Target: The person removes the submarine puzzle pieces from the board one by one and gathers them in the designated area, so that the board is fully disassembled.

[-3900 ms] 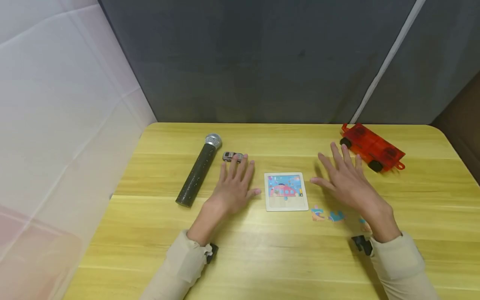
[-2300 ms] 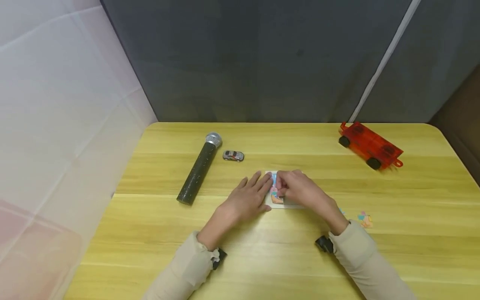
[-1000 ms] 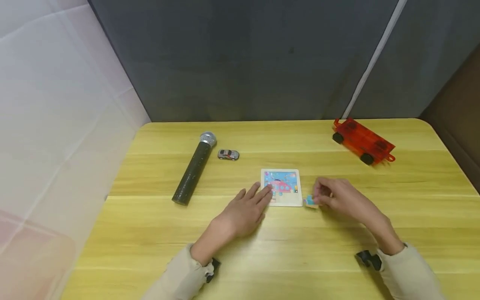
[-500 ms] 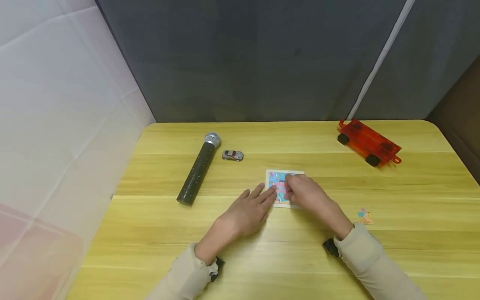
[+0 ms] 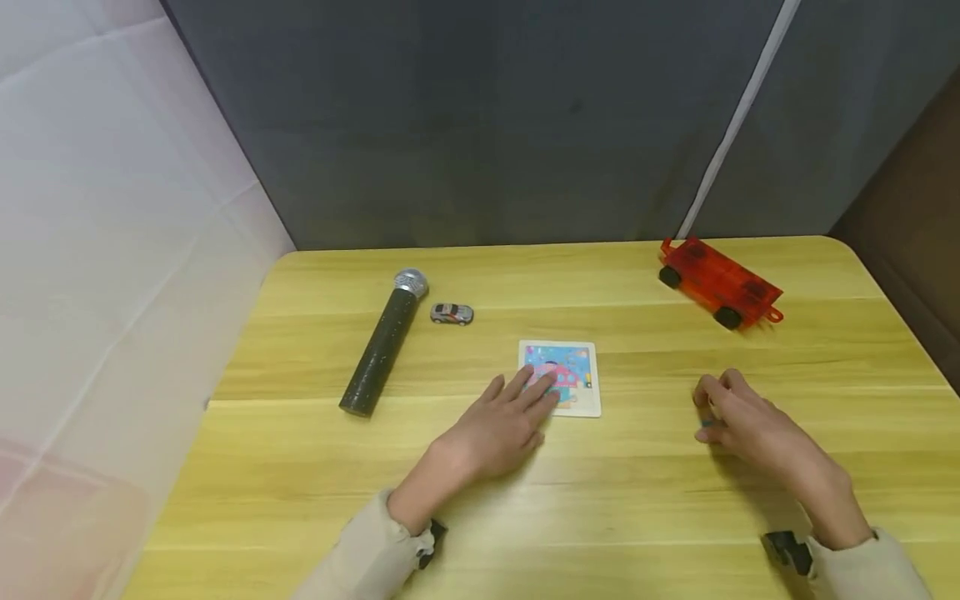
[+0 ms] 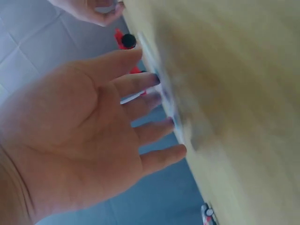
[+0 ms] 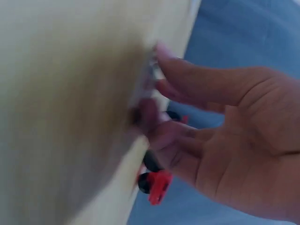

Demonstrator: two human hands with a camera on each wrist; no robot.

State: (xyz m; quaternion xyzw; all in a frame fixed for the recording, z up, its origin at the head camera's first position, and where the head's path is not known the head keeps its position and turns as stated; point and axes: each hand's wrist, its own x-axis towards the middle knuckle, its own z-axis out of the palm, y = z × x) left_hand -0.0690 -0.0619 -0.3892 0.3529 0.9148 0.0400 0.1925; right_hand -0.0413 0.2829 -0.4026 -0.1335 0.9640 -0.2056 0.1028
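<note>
Half a second earlier the right hand had been over the puzzle board with the left; it had since swung out to about four o'clock of the board, and the loose pieces seen there before were now hidden under its fingers.

From the left: a microphone (image 5: 382, 342) lay at ten o'clock of the board, head pointing away from the person, with a small toy car (image 5: 452, 313) just beside its head. The left hand (image 5: 501, 423) lay flat and relaxed, fingers straight, their tips resting on the near-left corner of the puzzle board (image 5: 570, 373), holding nothing. The board sat mid-table, its picture mostly filled, with a pale bare strip along the near edge. The right hand (image 5: 738, 417) was well apart from the board, fingers curled down on the table (image 5: 300, 483); a speck of blue showed at its fingertips, so it seemed to be pinching a puzzle piece (image 5: 706, 423), though the wrist views were too blurred to confirm the grip. A red toy trailer (image 5: 720, 283) stood at one o'clock, near the far edge.

To do this step well, I judged the piece should be pinched by its edges, lifted clear rather than dragged, and turned to match the gap before lowering, while the left fingertips kept the board from sliding
</note>
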